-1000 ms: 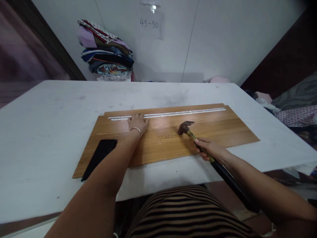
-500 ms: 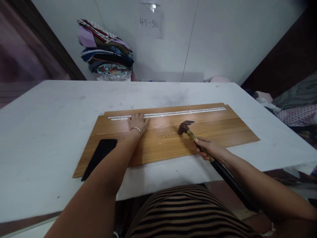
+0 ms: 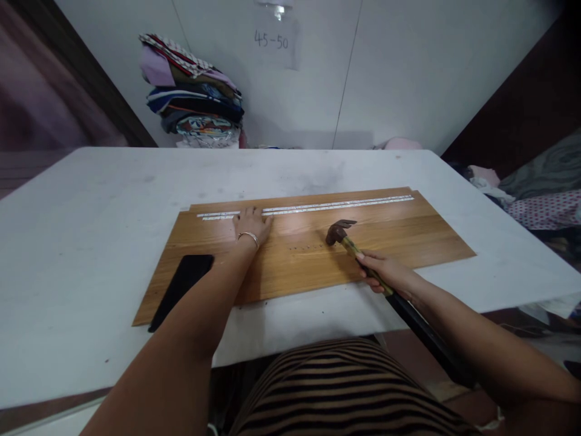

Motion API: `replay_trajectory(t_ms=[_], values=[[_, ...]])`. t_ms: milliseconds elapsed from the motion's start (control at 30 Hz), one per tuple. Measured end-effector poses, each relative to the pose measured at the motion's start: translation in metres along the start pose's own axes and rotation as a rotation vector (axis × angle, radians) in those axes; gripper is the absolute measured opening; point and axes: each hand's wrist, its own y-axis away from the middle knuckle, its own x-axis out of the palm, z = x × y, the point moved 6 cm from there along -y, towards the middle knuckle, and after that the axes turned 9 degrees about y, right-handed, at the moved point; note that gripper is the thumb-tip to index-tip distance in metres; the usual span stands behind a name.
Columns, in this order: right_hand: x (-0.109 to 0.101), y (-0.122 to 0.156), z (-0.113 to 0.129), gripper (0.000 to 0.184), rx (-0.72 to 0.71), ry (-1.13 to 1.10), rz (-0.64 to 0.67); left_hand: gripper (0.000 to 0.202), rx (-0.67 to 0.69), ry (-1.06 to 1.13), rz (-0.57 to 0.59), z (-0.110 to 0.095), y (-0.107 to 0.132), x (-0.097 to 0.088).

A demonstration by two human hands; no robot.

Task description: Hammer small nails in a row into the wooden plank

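Note:
A claw hammer [image 3: 340, 233] is in my right hand [image 3: 385, 272], gripped around the handle near the head. Its dark head is over the wooden board [image 3: 290, 272], at the right end of a short row of several small dark specks [image 3: 306, 247] too tiny to name. My left hand [image 3: 253, 224], with a bracelet at the wrist, lies flat with fingers stretched out, covering part of two long white marked strips [image 3: 336, 206]. These strips run side by side along the board's far part. Whether the hammer head touches the board I cannot tell.
A black phone-like slab [image 3: 184, 284] lies on the board's near left corner, partly behind my left forearm. The white table [image 3: 91, 242] carries the board. At the back, folded clothes [image 3: 195, 97] are stacked against a pale wall. More fabric [image 3: 544, 209] lies beyond the table's right side.

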Motion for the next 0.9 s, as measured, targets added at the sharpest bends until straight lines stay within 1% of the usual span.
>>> replay_trajectory(t_ms=[267, 400, 667, 900], values=[[0.0010, -0.0004, -0.0005, 0.041, 0.010, -0.005, -0.001, 0.058, -0.004, 0.013, 0.003, 0.0012, -0.0016, 0.0016], [0.0002, -0.0001, 0.0008, 0.043, 0.002, -0.011, -0.014, 0.058, -0.002, 0.014, -0.002, 0.0015, -0.0017, 0.0019], [0.0037, 0.0011, 0.0011, 0.044, 0.017, 0.003, 0.017, 0.058, 0.003, 0.007, 0.000, -0.0025, 0.0016, -0.0033], [-0.0002, 0.0003, 0.0011, 0.044, 0.011, -0.008, -0.011, 0.059, 0.000, 0.012, 0.007, -0.0029, 0.0017, -0.0029]])
